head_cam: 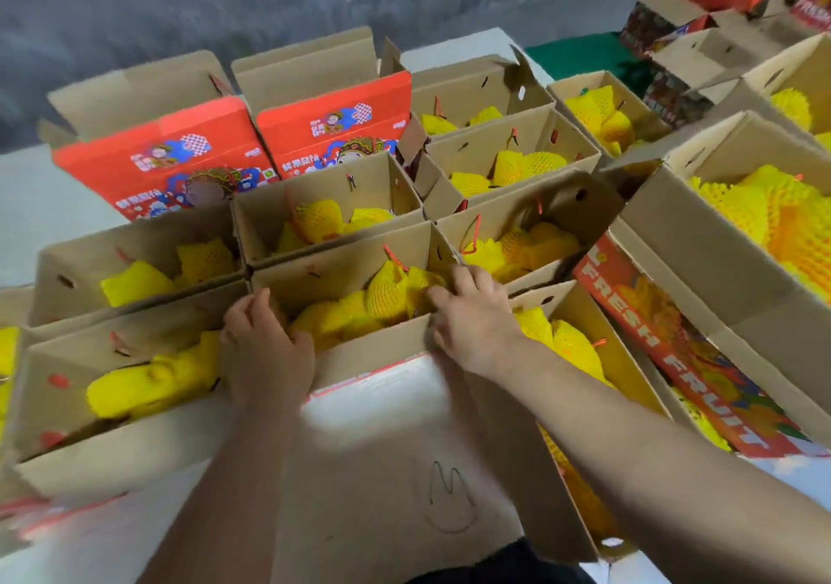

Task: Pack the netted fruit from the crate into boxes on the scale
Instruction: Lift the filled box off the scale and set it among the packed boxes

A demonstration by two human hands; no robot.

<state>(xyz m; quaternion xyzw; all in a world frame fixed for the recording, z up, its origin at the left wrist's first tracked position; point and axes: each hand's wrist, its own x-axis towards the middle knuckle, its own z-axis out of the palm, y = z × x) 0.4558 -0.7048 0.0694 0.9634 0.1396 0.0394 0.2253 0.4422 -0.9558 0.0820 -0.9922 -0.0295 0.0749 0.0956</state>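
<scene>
Yellow foam netting fills the box (341, 269) in front of me, and both my hands are at its near edge. From the head view, my left hand (265, 349) has its grip curled over the near-left rim of that box, fingers dipping inside beside the netted fruit (386, 296). My right hand (467, 314) curls its grip over the near-right corner, fingertips touching the fruit just inside. I judge I hold the box this way to steady or square it, or to settle the fruit low enough for the near flap (395, 426), which lies open toward my body, to fold over. Whether either hand pinches a fruit I cannot tell.

No crate or scale shows here; the fruit sits already packed in the boxes.

Around me, open boxes of netted fruit crowd close: one touching on the left (112, 403), one on the right (584, 314), more in rows behind. Two red printed lids (332, 129) stand upright at the back. A red panel reading FRESH FRUIT (665, 358) slants at right. The neighbours press against my box on both sides, so lifting it or folding the side flaps would be tight.
</scene>
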